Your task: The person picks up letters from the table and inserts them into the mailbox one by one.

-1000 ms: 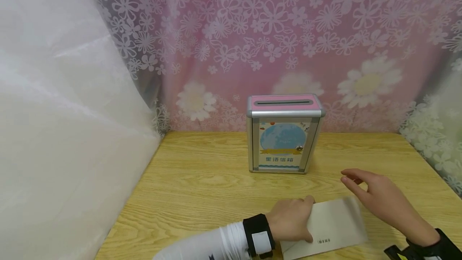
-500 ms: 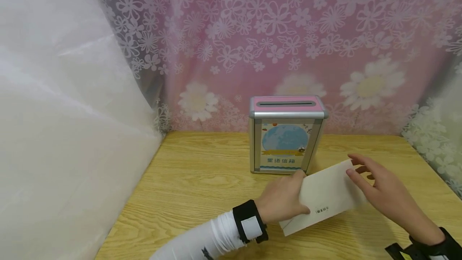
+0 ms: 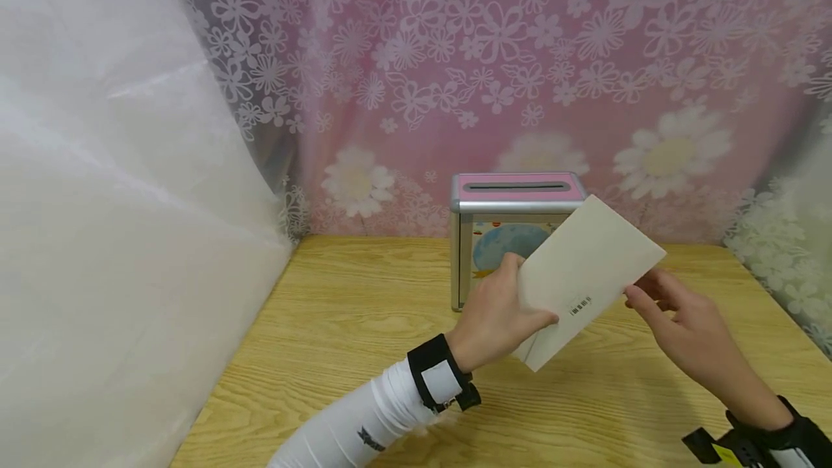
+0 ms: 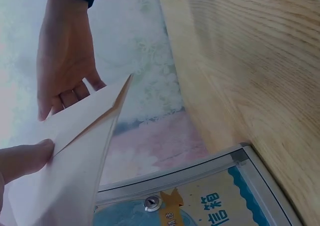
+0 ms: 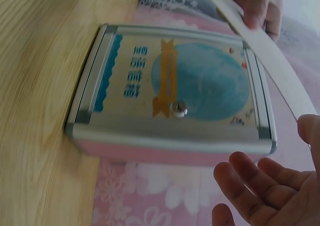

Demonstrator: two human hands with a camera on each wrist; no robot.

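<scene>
A cream envelope point(image 3: 588, 258) with small dark print hangs tilted above the table, in front of the right part of a silver-framed letter box point(image 3: 507, 243). My left hand point(image 3: 490, 316) grips its lower left part, thumb across the near face. In the left wrist view the envelope's flap point(image 4: 92, 118) stands slightly lifted. My right hand point(image 3: 689, 331) is beside the envelope's right edge, thumb at or near that edge. Its fingers look relaxed and apart in the right wrist view, where the letter box point(image 5: 200, 81) shows a round lock. Whether the right thumb touches the paper is unclear.
The box's pink top has a long slot point(image 3: 516, 186). It stands toward the back of the wood-grain table point(image 3: 364, 295). Behind it hangs a pink flowered curtain point(image 3: 403, 92); a white sheet point(image 3: 117, 237) hangs on the left.
My left hand has lifted the envelope off the table and turned it more upright, so it now covers part of the box front. My right hand stays close to its right edge.
</scene>
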